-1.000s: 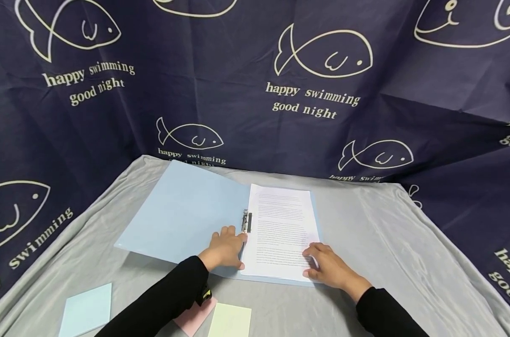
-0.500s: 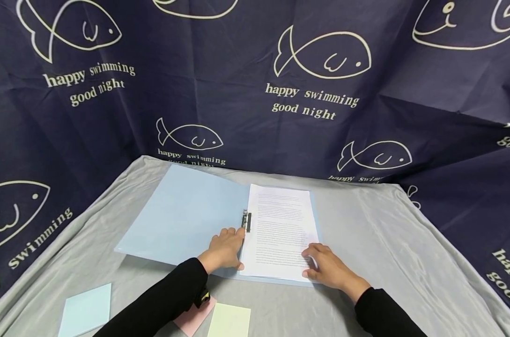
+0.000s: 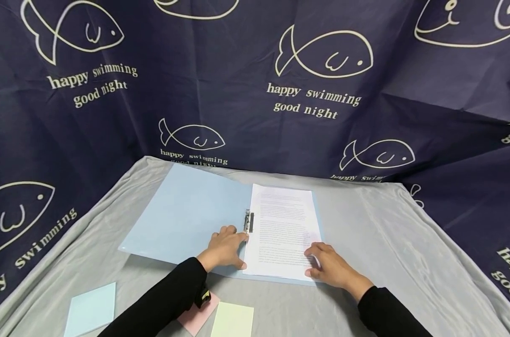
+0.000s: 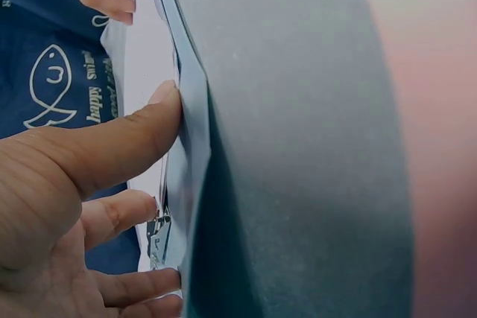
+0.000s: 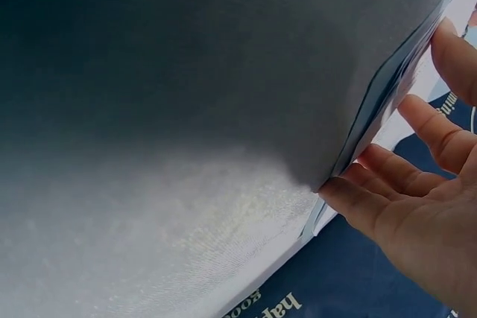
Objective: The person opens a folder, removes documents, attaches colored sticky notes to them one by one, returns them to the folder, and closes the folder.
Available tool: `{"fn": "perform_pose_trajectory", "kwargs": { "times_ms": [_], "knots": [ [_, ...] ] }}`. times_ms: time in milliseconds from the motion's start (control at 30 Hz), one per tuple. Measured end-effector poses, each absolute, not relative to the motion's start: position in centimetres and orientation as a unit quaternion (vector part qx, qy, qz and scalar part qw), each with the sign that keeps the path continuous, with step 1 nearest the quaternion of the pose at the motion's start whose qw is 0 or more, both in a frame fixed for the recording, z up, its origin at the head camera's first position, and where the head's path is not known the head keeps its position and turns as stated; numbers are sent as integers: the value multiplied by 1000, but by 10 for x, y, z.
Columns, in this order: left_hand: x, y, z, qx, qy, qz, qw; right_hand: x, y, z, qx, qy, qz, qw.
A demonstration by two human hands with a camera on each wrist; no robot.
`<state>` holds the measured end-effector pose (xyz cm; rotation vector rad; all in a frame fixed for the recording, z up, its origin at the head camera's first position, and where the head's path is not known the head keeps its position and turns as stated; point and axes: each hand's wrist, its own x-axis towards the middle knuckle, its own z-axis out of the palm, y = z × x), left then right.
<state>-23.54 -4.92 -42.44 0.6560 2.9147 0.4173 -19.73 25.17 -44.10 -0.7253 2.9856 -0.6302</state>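
A light blue folder (image 3: 191,206) lies spread out on the cloth, its left cover slightly raised at the near corner. Printed sheets (image 3: 284,220) rest in a stack on its right half, beside a metal clip (image 3: 248,222) at the spine. My left hand (image 3: 223,249) touches the stack's left edge, thumb at the near corner and fingers by the clip. Against the right edge, near the bottom corner, sit the loosely bent fingers of my right hand (image 3: 334,267). In the right wrist view, the fingertips of my right hand (image 5: 425,221) touch the edges of folder and paper.
A pale blue pad (image 3: 91,306), a pink pad (image 3: 199,318) partly under the left sleeve, and a pale yellow pad (image 3: 232,320) lie near the front. Grey cloth (image 3: 377,234) covers the table. A dark blue fish-print curtain (image 3: 238,70) hangs behind and at both sides.
My left fingers shift slightly along the paper's edge by the clip. The folder, the sheets and my right hand stay nearly where they were.
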Motion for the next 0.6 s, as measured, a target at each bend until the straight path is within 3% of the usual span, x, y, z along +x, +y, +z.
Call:
{"fn": "perform_pose_trajectory", "kwargs": {
  "times_ms": [600],
  "knots": [
    [-231,-52,-429,217,961,166,40,-194,251,-438,-228,953,-202,4]
  ]
}}
